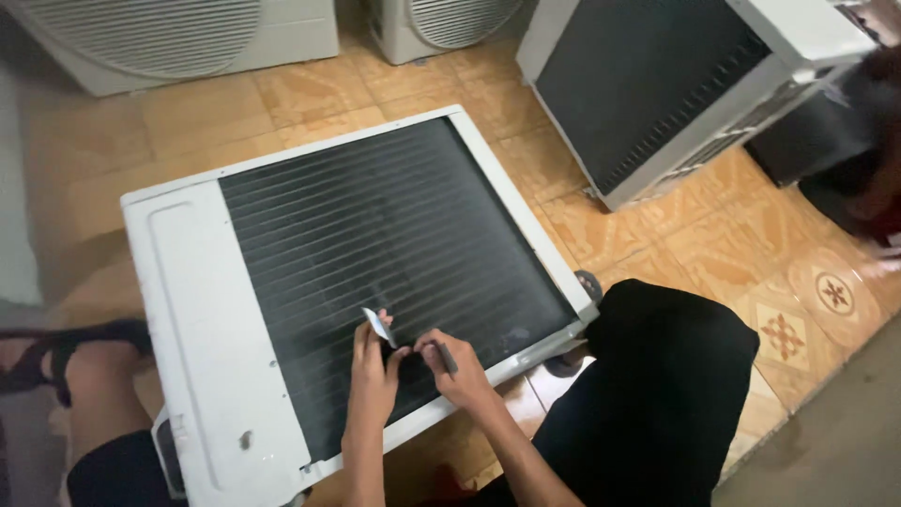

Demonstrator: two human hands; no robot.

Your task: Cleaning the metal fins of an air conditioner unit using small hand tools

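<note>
A white air-conditioner outdoor unit (202, 310) lies flat on the tiled floor, its black finned coil (375, 244) facing up. My left hand (372, 371) rests on the coil's near edge and pinches a small white card-like piece (379, 326). My right hand (457, 368) is beside it, touching the coil and gripping a thin dark tool (445, 357). The two hands nearly touch each other over the fins.
My knees (657, 376) flank the unit, in dark shorts. Another unit (657, 84) lies at the back right, and two more with round fan grilles (160, 33) stand at the back. A person (873, 160) crouches at the far right edge.
</note>
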